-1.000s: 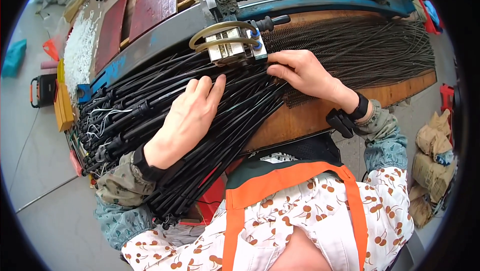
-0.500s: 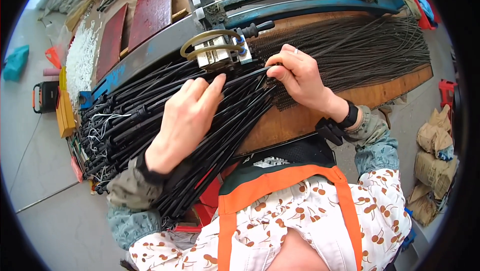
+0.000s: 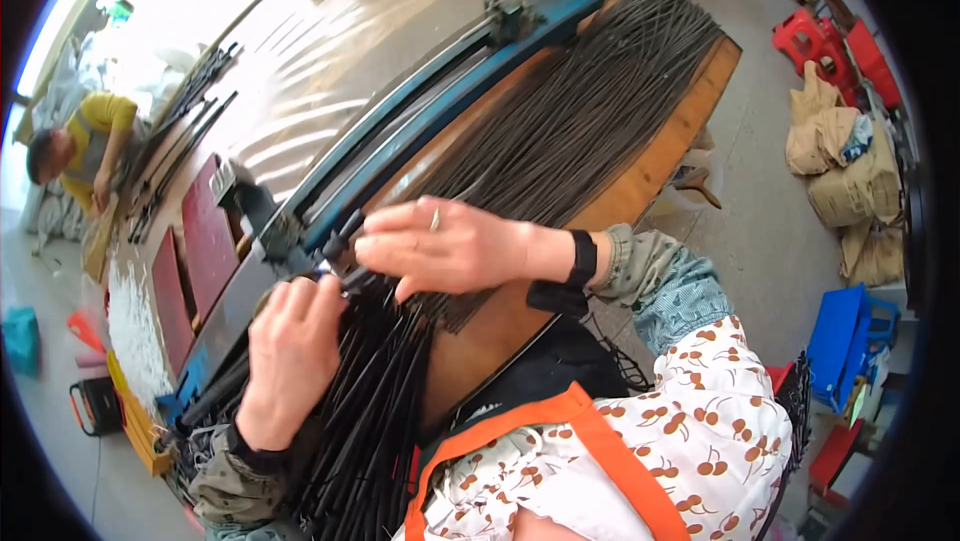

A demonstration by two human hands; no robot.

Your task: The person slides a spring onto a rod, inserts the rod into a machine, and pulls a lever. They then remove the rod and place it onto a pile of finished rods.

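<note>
The left hand [image 3: 292, 359] is at the near left side of a small machine part, with its fingers bent and narrow; the back of the hand covers the fingertips, so one cannot tell what it holds. The right hand [image 3: 455, 249] is just beside it on the right, and its fingers are stretched rather straight and close together, with the thumb a little apart below them. Its underside is hidden, so one cannot tell whether something is in its grasp. A black handle [image 3: 345, 233] is near the right fingertips, at the near end of a blue rail [image 3: 400, 146], which runs toward the far right. The black rods [image 3: 375, 431] lie in a thick bundle below both hands, and they spread toward the near side. To the right of the rail, many dark thin wires [image 3: 570, 126] lie side by side on the wooden bench [image 3: 465, 371]. On the left, there are dark red panels [image 3: 208, 236] and a heap of white small pieces [image 3: 135, 326]. At the far left, a person in yellow sleeves [image 3: 108, 119] bends forward.
</note>
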